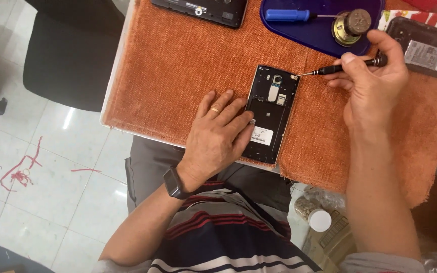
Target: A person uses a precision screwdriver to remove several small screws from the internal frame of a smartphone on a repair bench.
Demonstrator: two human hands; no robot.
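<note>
Orange woven cloth (178,65) covers the table, likely to keep small parts from rolling and the phone from sliding. On it lies an opened smartphone (270,114), back cover off, insides up, near the table's front edge. The left hand (217,135) lies flat, fingers pressing the phone's lower left side to steady it; its grip is released, holding nothing. The right hand (373,83) pinches a precision screwdriver (341,68), tip set at the phone's top right corner. A white rectangular label (262,135) sits low on the phone's frame. Behind, a blue tray (299,31) holds a blue-handled screwdriver (287,15); another black device (427,48) with a pale label lies at right.
</note>
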